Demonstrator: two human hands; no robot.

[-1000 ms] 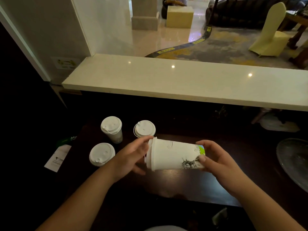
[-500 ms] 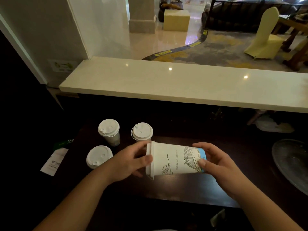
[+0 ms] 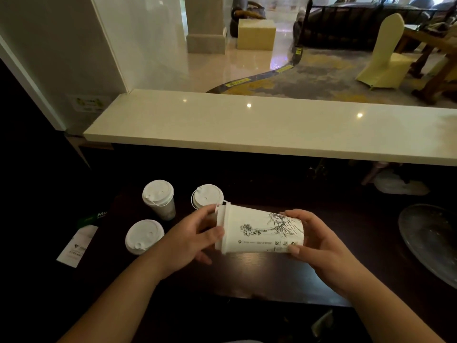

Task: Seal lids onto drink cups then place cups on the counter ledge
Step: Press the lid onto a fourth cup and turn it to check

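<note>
- The step in hand looks like sealing: the person holds one printed cup (image 3: 262, 231) on its side above the dark desk (image 3: 272, 276), its lid (image 3: 222, 227) pointing left and its base pointing right.
- The left hand (image 3: 190, 240) is closed around the lid end, thumb on the near side of the rim and fingers over the far side, apparently pressing the lid's edge onto the cup.
- The right hand (image 3: 319, 240) is clamped on the base end of the cup, thumb at the near edge and fingers curled over the far side, steadying it.
- Whether the lid is fully snapped on all round cannot be told; the rim under the left hand is partly hidden.
- Three other lidded cups stand on the desk to the left: one far left (image 3: 159, 199), one just behind the left hand (image 3: 206, 195), and one nearer (image 3: 144, 236). By the look of it, none has gone up yet.
- The pale counter ledge (image 3: 272, 125) runs across the far side, above the desk, with nothing seen on it.
- The next move probably calls for finishing the press around the rim, turning the cup upright, then lifting it forward onto the ledge.
- The grip should stay gentle, since a paper wall may buckle and pop the lid.
</note>
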